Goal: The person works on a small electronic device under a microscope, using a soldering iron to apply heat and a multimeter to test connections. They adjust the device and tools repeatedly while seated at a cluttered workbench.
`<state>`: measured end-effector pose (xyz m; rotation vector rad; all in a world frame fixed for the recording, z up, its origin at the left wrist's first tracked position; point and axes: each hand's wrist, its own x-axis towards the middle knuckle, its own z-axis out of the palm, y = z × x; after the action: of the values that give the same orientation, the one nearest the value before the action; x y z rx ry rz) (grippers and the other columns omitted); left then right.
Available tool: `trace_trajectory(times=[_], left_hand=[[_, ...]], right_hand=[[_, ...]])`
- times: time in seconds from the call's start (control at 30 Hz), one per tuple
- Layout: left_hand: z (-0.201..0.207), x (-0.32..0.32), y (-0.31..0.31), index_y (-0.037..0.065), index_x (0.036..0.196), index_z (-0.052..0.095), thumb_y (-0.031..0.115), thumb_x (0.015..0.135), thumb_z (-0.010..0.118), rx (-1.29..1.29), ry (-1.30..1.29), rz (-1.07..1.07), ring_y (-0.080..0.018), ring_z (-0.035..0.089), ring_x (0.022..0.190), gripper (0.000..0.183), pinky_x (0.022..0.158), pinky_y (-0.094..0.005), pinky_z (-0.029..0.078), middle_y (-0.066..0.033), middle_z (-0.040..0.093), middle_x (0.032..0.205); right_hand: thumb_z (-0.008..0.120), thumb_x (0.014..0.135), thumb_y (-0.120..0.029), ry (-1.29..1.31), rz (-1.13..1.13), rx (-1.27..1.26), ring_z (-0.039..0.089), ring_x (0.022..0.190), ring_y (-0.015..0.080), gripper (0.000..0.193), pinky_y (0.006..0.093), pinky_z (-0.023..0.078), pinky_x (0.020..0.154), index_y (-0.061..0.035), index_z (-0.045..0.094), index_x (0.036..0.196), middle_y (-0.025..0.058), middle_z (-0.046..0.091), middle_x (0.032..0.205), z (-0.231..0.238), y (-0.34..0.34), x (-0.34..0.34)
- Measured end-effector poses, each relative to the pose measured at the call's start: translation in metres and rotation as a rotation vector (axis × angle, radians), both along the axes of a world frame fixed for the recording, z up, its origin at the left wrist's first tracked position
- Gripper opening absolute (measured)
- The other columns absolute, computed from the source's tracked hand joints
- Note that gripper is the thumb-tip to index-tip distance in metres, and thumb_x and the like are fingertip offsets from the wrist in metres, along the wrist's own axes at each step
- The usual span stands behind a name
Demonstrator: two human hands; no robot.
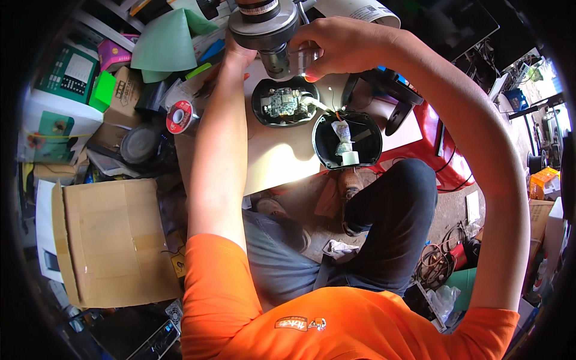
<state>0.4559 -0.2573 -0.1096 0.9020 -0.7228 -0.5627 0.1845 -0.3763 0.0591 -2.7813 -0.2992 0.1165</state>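
We have both hands up on the microscope head (pixel 264 27), a grey metal barrel hanging just above the opened black shell with the green circuit board (pixel 283 102): right hand (pixel 336 48) curled shut round the shiny lens ring (pixel 297 60) at its base, left hand (pixel 237 57) pressed on its far side, its grip hidden, can't tell. We judge it rigid, heavy, smooth, with fragile glass, so grip the barrel, not the lens. Second open shell half (pixel 347 141), wired to the first, lies right of the board on the bench (pixel 270 162).
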Motion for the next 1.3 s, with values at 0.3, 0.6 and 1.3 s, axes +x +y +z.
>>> trace_trajectory(times=[0.3, 0.6, 1.3], left_hand=[[0.008, -0.009, 0.003, 0.002, 0.136, 0.052, 0.033, 0.099, 0.046, 0.04, -0.069, 0.017, -0.0097, 0.056, 0.098, 0.048, 0.083, -0.0222, 0.041, -0.009, 0.063, 0.129], [0.012, -0.008, 0.005, 0.002, 0.131, 0.053, 0.03, 0.101, 0.044, -0.01, 0.005, -0.051, -0.019, 0.058, 0.105, 0.042, 0.092, -0.0343, 0.045, -0.0123, 0.063, 0.125], [0.093, -0.119, 0.06, 0.005, 0.102, 0.065, 0.018, 0.093, 0.056, 0.268, -0.033, 0.702, -0.0134, 0.06, 0.08, 0.017, 0.071, -0.0328, 0.053, -0.0029, 0.064, 0.088]], right_hand=[[0.075, 0.08, -0.031, -0.182, -0.074, -0.145, 0.067, 0.099, 0.0339, 0.041, 0.0425, 0.051, 0.087, -0.003, 0.066, 0.108, 0.0173, 0.07, 0.097, -0.016, 0.017, -0.001], [0.073, 0.083, -0.022, -0.144, -0.19, -0.19, 0.067, 0.094, 0.0367, 0.029, 0.046, 0.051, 0.084, -0.0027, 0.068, 0.104, 0.0207, 0.069, 0.093, -0.012, 0.027, 0.008], [0.064, 0.084, -0.014, -0.509, -0.103, -0.372, 0.066, 0.072, 0.0302, 0.011, 0.0427, 0.052, 0.06, -0.0049, 0.065, 0.089, 0.0142, 0.058, 0.092, 0.015, 0.002, -0.081]])
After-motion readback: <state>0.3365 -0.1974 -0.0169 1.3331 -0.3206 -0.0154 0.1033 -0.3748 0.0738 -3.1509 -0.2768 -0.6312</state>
